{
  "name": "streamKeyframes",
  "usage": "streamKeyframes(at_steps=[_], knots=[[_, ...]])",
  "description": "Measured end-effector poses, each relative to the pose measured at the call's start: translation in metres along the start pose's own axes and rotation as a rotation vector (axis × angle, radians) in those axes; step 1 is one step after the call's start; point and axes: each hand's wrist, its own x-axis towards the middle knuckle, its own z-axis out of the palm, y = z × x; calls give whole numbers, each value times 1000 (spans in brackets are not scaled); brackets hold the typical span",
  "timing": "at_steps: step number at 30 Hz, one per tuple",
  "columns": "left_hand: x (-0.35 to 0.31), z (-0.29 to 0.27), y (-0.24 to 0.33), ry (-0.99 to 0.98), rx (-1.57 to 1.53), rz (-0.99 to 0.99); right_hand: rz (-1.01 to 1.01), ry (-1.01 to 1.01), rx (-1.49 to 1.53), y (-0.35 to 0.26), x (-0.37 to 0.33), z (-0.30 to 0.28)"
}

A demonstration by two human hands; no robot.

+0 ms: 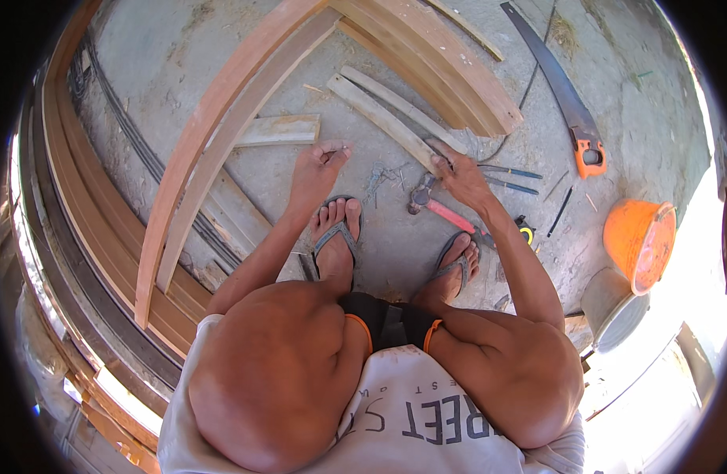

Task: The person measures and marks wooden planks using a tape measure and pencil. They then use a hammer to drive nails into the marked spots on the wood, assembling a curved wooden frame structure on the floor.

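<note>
My right hand (460, 174) grips the near end of a narrow wooden strip (383, 120) lying slantwise on the concrete. A second thin strip (403, 108) runs along its far side. Just below that hand rests a hammer (450, 216) with a red handle. My left hand (322, 164) is closed in a pinch above the floor; whatever is between the fingertips is too small to make out. Loose nails (377, 180) are scattered on the floor between my hands. Beyond the left hand lies a short pale board (278, 130).
A wooden frame (221, 110) arches on the left and ahead. To the right are a handsaw (561, 87) with an orange handle, pliers (512, 179), a tape measure (526, 231), a black pencil-like stick (560, 212), an orange bucket (628, 229) and a grey bucket (604, 304).
</note>
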Motion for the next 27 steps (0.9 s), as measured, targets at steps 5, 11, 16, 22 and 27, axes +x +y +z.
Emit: streamKeyframes(at_steps=[5,11,16,22,27], knots=[[27,26,19,17,130,92,-119,129,-29,24,1,10],[47,47,27,59,148,178,-76,282,-411,-12,-17,11],[59,61,19,66,243,299,-8,289,-503,-13,-21,11],[66,69,13,83,206,342,-44,425,-445,-11,-41,15],[65,65,12,73,249,303,84,280,-396,18,-116,14]])
